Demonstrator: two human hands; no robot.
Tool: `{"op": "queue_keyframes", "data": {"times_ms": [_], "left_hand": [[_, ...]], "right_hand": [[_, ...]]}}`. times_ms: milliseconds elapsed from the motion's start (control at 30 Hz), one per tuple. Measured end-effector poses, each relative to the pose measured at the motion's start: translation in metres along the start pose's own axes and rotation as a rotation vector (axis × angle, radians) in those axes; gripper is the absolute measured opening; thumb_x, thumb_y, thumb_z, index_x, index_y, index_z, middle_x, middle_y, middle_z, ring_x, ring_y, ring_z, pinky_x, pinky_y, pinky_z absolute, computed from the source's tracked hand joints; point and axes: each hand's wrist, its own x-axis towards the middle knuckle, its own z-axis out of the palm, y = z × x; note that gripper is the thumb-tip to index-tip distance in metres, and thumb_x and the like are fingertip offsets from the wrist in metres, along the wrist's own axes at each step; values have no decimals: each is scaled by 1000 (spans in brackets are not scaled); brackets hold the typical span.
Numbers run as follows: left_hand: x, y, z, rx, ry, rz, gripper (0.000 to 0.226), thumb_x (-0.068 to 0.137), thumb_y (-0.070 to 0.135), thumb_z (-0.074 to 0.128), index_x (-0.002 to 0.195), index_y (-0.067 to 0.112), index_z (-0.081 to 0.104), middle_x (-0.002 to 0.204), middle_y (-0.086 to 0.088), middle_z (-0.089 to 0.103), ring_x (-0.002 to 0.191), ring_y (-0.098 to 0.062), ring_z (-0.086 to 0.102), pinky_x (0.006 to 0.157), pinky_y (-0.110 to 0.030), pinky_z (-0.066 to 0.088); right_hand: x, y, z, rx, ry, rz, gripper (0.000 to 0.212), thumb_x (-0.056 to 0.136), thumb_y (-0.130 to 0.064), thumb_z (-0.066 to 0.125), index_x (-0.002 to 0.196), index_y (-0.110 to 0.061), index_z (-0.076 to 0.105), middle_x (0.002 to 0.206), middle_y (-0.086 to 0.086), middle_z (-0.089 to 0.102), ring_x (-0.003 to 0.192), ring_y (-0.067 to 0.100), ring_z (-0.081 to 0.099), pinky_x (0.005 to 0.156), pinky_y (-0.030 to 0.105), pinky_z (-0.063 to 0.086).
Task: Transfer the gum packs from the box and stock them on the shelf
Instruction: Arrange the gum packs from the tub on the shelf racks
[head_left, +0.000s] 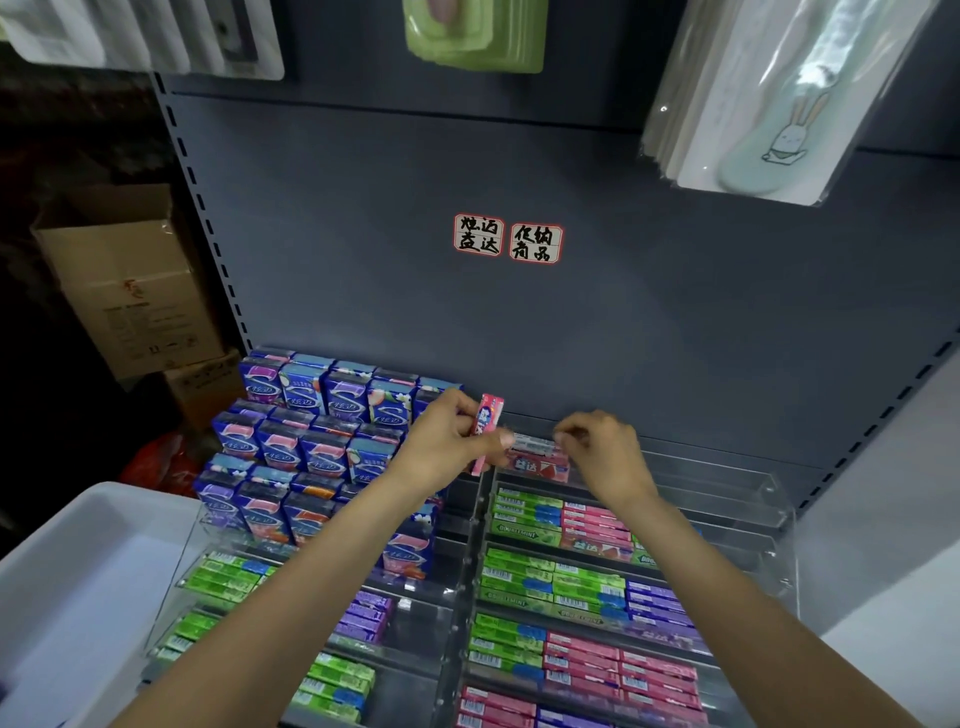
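My left hand (451, 441) grips a pink gum pack (487, 422) held upright above the top tier of the clear acrylic rack (769, 499). My right hand (602, 447) pinches the end of another pink gum pack (535, 457) that lies flat in the rack's top right tier. Lower tiers hold rows of green, pink and purple gum packs (571, 587). Blue gum boxes (311, 441) are stacked in steps to the left. The white box (62, 587) sits at the lower left; its inside shows no packs from here.
The dark shelf back panel (519, 322) carries two labels with red borders (506, 240). Hanging packaged goods (779, 104) overhang from above. Cardboard cartons (130, 286) stand left of the shelf upright.
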Motion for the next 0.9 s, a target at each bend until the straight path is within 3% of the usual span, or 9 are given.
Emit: {"op": "queue_keyframes", "data": {"times_ms": [133,267,433,633,733,900], "left_hand": [[3,2,10,164,-46,72,34,77,9,76,87,10,44,74,-5,70,64,-17,69,60,-30,53],[6,6,22,237,-57,128,29,76,12,78,86,14,51,78,-1,69,60,-9,67,56,-18,51],[12,4,24,215,-46,141,17,85,14,69,101,14,63,99,-5,70,85,-10,66,76,-25,55],[15,6,36,134,-32,86,21,85,15,69,104,10,62,98,-6,70,90,-15,67,77,-27,57],[17,2,30,369,-4,172,21,87,13,66,108,10,63,104,-3,68,95,-13,64,86,-24,51],[14,-15,21,690,19,236,29,89,11,63,117,8,62,114,-9,63,103,-20,60,92,-32,48]], "right_hand": [[-3,-30,-20,561,-101,9,9,90,-22,61,93,-18,68,81,-7,68,67,3,64,67,19,50],[-1,-31,-27,628,-163,-1,10,84,-8,68,91,-16,69,82,2,70,71,5,66,69,18,54],[-5,-18,-33,796,-24,104,16,84,-3,65,98,-9,67,90,11,70,72,8,67,67,17,55],[-12,-15,-25,912,-42,183,16,86,-5,63,102,-3,66,91,10,70,79,16,67,74,23,56],[-5,-8,-27,789,43,168,22,89,-5,60,110,-12,65,89,0,68,81,11,64,77,22,53],[4,6,-23,120,6,2,19,86,-11,66,105,-14,70,87,-4,62,80,10,59,79,23,49]]}}
